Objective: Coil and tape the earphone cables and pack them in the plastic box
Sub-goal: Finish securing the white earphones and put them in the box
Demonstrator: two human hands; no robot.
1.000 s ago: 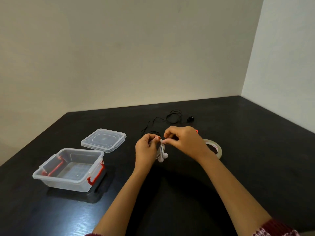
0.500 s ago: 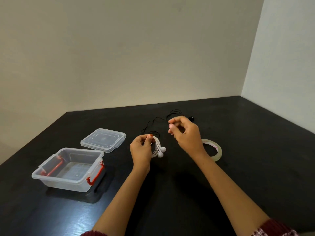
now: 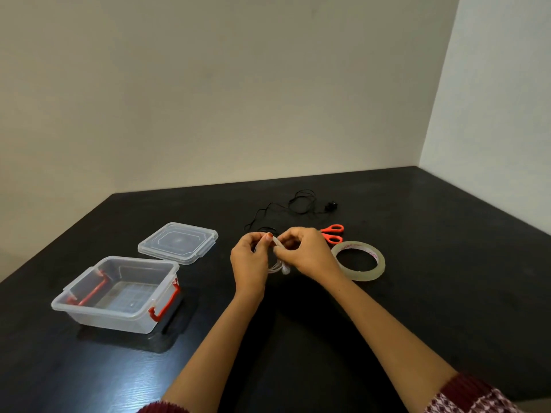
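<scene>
Two forearms in view, uncovered from fingers back almost to elbows.
- Left hand [image 3: 249,260]: red-painted nail [image 3: 270,234] on one fingertip; other nails too small to judge.
- Right hand [image 3: 307,254]: nails not readable.
- Left sleeve [image 3: 162,408]: dark maroon knit, fuzzy edge, only sliver showing, far back from fingers.
- Right sleeve [image 3: 474,396]: maroon ribbed cuff on finger side; behind cuff, knit pattern of small repeating white and pinkish motifs on maroon.

Black wood-grained counter [image 3: 432,293], glossy, with faint glare near its front left edge. Behind the counter, a plain beige wall [image 3: 238,93]. Right of the counter, a paler wall [image 3: 504,99], meeting the first above the counter's far right corner.
</scene>
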